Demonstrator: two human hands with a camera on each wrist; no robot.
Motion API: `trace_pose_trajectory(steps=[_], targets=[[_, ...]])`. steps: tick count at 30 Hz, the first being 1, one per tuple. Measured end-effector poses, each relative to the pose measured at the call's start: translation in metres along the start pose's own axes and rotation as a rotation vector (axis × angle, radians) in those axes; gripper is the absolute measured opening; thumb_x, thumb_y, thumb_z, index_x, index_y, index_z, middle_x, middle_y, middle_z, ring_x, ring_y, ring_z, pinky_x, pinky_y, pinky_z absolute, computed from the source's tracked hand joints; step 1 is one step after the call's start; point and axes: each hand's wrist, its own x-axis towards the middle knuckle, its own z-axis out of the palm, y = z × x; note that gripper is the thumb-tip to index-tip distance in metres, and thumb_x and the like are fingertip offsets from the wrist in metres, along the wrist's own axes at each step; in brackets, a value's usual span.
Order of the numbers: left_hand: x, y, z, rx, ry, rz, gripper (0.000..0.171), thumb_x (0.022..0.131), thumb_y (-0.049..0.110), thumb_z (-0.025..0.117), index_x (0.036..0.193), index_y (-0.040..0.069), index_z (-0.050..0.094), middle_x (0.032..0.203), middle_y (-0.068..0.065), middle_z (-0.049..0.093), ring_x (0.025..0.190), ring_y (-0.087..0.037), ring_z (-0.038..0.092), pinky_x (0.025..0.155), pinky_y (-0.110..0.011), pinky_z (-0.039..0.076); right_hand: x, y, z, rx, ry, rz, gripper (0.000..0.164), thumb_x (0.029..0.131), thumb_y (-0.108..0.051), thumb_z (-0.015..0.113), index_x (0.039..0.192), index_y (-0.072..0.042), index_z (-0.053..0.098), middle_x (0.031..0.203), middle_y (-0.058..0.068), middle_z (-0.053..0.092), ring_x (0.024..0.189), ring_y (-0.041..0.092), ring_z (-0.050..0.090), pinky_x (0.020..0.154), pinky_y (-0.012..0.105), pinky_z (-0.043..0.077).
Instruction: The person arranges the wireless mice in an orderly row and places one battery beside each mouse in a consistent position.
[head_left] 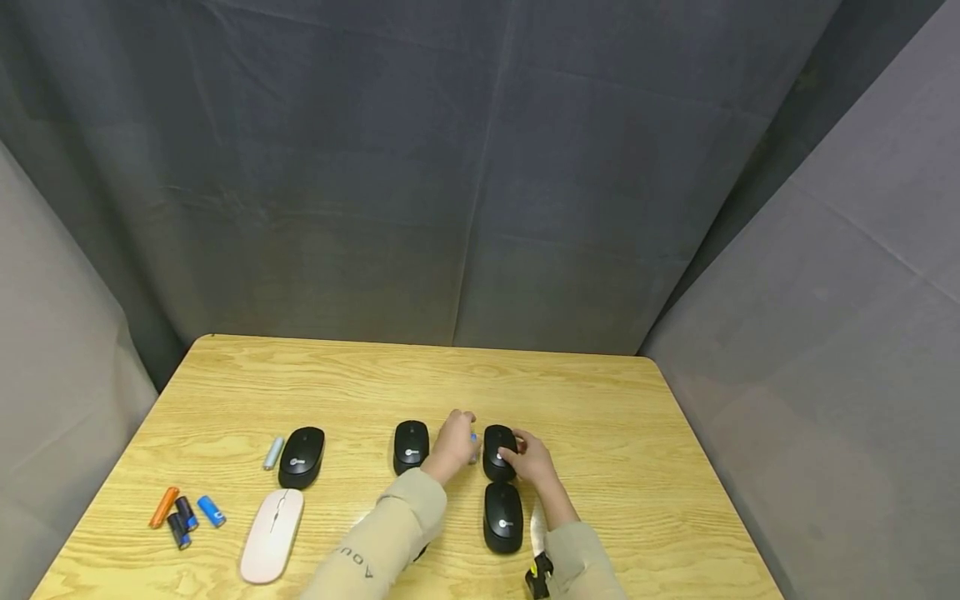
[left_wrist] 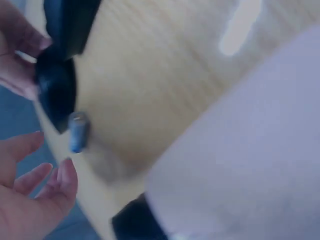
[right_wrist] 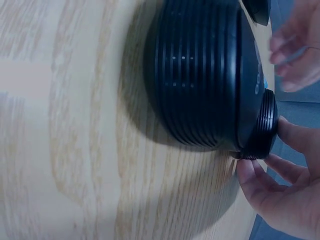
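My right hand (head_left: 534,465) grips the side of a black mouse (head_left: 497,442), thumb and fingertips at its edges in the right wrist view. Another black mouse (head_left: 503,518) lies just nearer to me and fills much of the right wrist view (right_wrist: 200,75). Between the gripped mouse and a third black mouse (head_left: 410,442) is my left hand (head_left: 450,446). Its fingers are loosely bent and apart, beside a blue battery (left_wrist: 78,132); a gap shows between fingertips and battery in the left wrist view. A small red bit (head_left: 522,447) shows by my right fingers.
On the left lie a black mouse (head_left: 302,458), a pale pink mouse (head_left: 272,536) and a light battery (head_left: 273,452). Farther left are an orange battery (head_left: 164,507), a blue battery (head_left: 212,511) and two dark batteries (head_left: 180,530). Grey curtains (head_left: 480,183) surround the wooden table (head_left: 637,467).
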Motion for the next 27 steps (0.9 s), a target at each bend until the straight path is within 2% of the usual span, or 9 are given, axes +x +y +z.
trace_pose_trajectory(steps=[7,11,14,17,19,22,27], targets=[[-0.011,0.021,-0.032,0.016,0.042,0.115,0.037,0.080,0.005,0.067,0.115,-0.003,0.057,0.102,-0.015,0.054,0.083,-0.023,0.057,0.070,-0.029,0.052,-0.002,-0.001,0.001,-0.002,-0.005,-0.009,0.049,0.086,-0.015,0.062,0.128,0.005,0.046,0.112,0.029,0.054,0.102,0.040,0.053,0.082,0.048,0.047],[-0.026,0.026,-0.053,0.011,0.069,0.174,0.034,0.083,0.008,0.064,0.115,-0.001,0.057,0.103,-0.013,0.055,0.091,-0.024,0.058,0.074,-0.029,0.052,-0.003,-0.002,0.004,-0.010,0.013,-0.042,0.048,0.087,-0.013,0.061,0.127,0.008,0.045,0.111,0.030,0.055,0.102,0.041,0.053,0.084,0.050,0.046],[-0.042,0.024,-0.068,0.031,0.110,0.232,0.032,0.084,0.009,0.063,0.114,0.000,0.058,0.101,-0.011,0.056,0.092,-0.023,0.058,0.073,-0.027,0.052,-0.006,-0.003,0.008,-0.022,0.077,-0.077,0.047,0.085,-0.011,0.061,0.125,0.009,0.046,0.106,0.030,0.054,0.097,0.040,0.055,0.081,0.049,0.047],[-0.059,0.019,-0.084,0.062,0.178,0.287,0.030,0.083,0.009,0.064,0.111,0.000,0.060,0.098,-0.010,0.057,0.089,-0.021,0.058,0.070,-0.025,0.052,-0.011,-0.008,0.013,-0.015,0.180,-0.114,0.044,0.083,-0.009,0.062,0.122,0.008,0.048,0.106,0.029,0.051,0.091,0.039,0.053,0.076,0.050,0.046],[-0.070,0.014,-0.096,0.087,0.236,0.314,0.028,0.082,0.008,0.065,0.109,0.001,0.061,0.097,-0.008,0.058,0.089,-0.021,0.059,0.071,-0.025,0.052,-0.014,-0.012,0.019,0.009,0.255,-0.139,0.041,0.083,-0.007,0.062,0.120,0.006,0.050,0.109,0.028,0.049,0.094,0.039,0.051,0.077,0.050,0.045],[-0.085,0.002,-0.112,0.112,0.324,0.309,0.026,0.081,0.007,0.066,0.106,0.002,0.062,0.095,-0.006,0.058,0.089,-0.021,0.058,0.072,-0.027,0.052,-0.019,-0.021,0.027,0.059,0.322,-0.192,0.037,0.083,-0.004,0.060,0.119,0.003,0.051,0.112,0.026,0.049,0.099,0.038,0.049,0.081,0.049,0.045],[-0.104,-0.029,-0.137,0.153,0.460,0.263,0.025,0.077,0.004,0.069,0.102,0.001,0.063,0.095,-0.009,0.058,0.092,-0.026,0.057,0.076,-0.034,0.052,-0.032,-0.042,0.044,0.136,0.298,-0.276,0.034,0.086,-0.003,0.058,0.119,0.001,0.050,0.114,0.020,0.048,0.103,0.034,0.048,0.085,0.046,0.044]])
